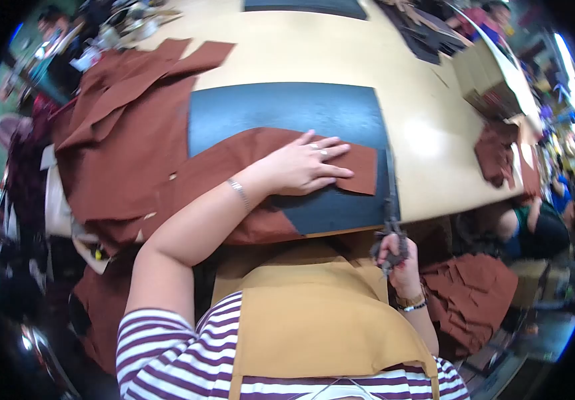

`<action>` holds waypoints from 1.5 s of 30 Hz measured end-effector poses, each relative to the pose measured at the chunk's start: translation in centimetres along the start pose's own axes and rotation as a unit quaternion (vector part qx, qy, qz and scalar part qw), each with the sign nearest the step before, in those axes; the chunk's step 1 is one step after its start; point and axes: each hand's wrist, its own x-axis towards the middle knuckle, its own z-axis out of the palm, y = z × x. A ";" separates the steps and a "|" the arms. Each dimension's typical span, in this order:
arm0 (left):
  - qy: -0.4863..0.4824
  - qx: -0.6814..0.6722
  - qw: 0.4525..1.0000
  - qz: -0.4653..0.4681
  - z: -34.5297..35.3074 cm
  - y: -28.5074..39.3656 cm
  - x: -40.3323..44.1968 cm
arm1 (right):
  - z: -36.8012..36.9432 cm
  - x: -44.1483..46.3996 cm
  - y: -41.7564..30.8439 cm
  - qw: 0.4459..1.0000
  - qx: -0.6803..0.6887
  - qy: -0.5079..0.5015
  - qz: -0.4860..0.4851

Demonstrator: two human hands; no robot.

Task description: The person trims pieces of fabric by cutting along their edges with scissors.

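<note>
My left hand (311,163) lies flat with fingers spread on a strip of rust-brown fabric (361,167). Beneath that strip is a dark blue-black board (281,107) on the table. The strip joins or overlaps a larger heap of the same brown cloth (127,160) to the left; which one, I cannot tell. My right hand (399,263) is closed around the handles of a pair of scissors (393,207) at the table's front edge. Their long blades point away from me along the right side of the board, just beyond the fabric's cut end.
The pale table (434,147) carries dark cloth pieces (421,30) at the back and a cardboard box (484,77) on the right. Brown scraps (497,153) lie near that box. More brown cloth (471,300) is piled below on my right. Other people sit around the table.
</note>
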 end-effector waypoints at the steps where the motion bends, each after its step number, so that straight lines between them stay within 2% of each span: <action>1: 0.004 0.002 1.000 -0.001 0.3 -0.1 0.0 | 0.2 0.2 0.1 0.999 0.033 0.010 -0.012; 3: 0.013 0.012 1.000 -0.005 0.7 -0.6 0.6 | 0.6 0.1 -0.3 0.992 0.085 0.096 -0.013; 6: 0.033 0.028 0.999 -0.020 1.0 -1.9 2.9 | -0.1 1.5 -0.7 0.991 0.071 0.098 -0.064; 9: 0.056 0.029 0.997 -0.049 1.4 -4.7 7.0 | 1.4 4.1 -2.3 0.985 0.037 0.057 -0.159; 12: 0.077 0.071 0.985 -0.137 0.6 -6.2 10.0 | 1.9 8.0 -2.4 0.979 0.038 0.020 -0.202; 13: 0.110 0.069 0.980 -0.151 0.2 -6.1 10.1 | 2.8 8.7 -2.5 0.975 0.033 0.025 -0.217; 16: 0.175 0.060 0.967 -0.172 -0.6 -3.9 7.9 | 3.0 10.0 -1.9 0.978 0.052 0.010 -0.200; 18: 0.144 0.102 0.961 -0.215 -2.8 0.7 2.4 | 3.0 9.5 -2.1 0.978 0.063 0.018 -0.196; 20: 0.062 0.088 0.944 -0.312 -3.5 4.7 -3.6 | 3.2 9.1 -2.4 0.979 0.069 0.037 -0.188; 22: -0.011 0.073 0.931 -0.359 -1.8 7.1 -8.7 | 3.5 9.2 -2.7 0.979 0.077 0.048 -0.181; 25: 0.031 0.088 0.941 -0.325 -1.5 9.9 -11.3 | 3.7 9.6 -2.8 0.979 0.087 0.054 -0.179; 28: 0.080 0.025 0.970 -0.227 -0.8 10.3 -12.3 | 3.7 9.8 -2.9 0.977 0.116 0.053 -0.171; 31: 0.193 -0.158 0.906 -0.341 -4.7 8.5 -12.5 | 3.6 9.6 -2.8 0.972 0.137 0.037 -0.186; 32: 0.268 -0.105 0.900 -0.326 -6.7 6.6 -13.1 | 3.4 9.6 -2.7 0.973 0.134 0.043 -0.183; 34: 0.363 -0.089 0.859 -0.349 -11.9 2.0 -15.4 | 3.1 9.5 -2.5 0.973 0.132 0.034 -0.187; 36: 0.504 -0.030 0.787 -0.355 -15.4 -6.5 -21.2 | 2.9 9.6 -2.2 0.971 0.134 0.018 -0.199; 37: 0.451 0.023 0.781 -0.431 -18.9 -7.8 -23.6 | 2.9 9.4 -2.4 0.973 0.128 0.017 -0.193; 38: 0.471 0.092 0.751 -0.454 -20.6 -9.8 -26.4 | 2.8 9.2 -2.8 0.974 0.122 0.020 -0.187; 39: 0.463 0.157 0.707 -0.512 -21.9 -9.3 -27.9 | 2.5 8.8 -3.0 0.976 0.116 0.029 -0.182; 40: 0.428 0.268 0.675 -0.538 -22.4 -11.7 -31.6 | 1.8 8.7 -3.2 0.978 0.096 0.019 -0.183; 41: 0.430 0.238 0.665 -0.562 -22.5 -10.7 -32.7 | 0.7 8.5 -3.7 0.980 0.075 0.018 -0.183; 42: 0.410 0.241 0.713 -0.515 -22.5 -11.9 -35.9 | -0.7 8.5 -4.6 0.984 0.052 0.009 -0.173; 43: 0.405 0.269 0.714 -0.504 -21.9 -12.2 -37.9 | -2.1 8.4 -5.5 0.982 0.005 0.018 -0.186; 44: 0.345 0.361 0.651 -0.572 -21.3 -9.6 -35.8 | -3.4 8.7 -6.3 0.981 -0.037 0.051 -0.186; 45: 0.350 0.361 0.648 -0.572 -20.5 -8.6 -34.7 | -4.7 8.9 -7.3 0.975 -0.084 0.073 -0.192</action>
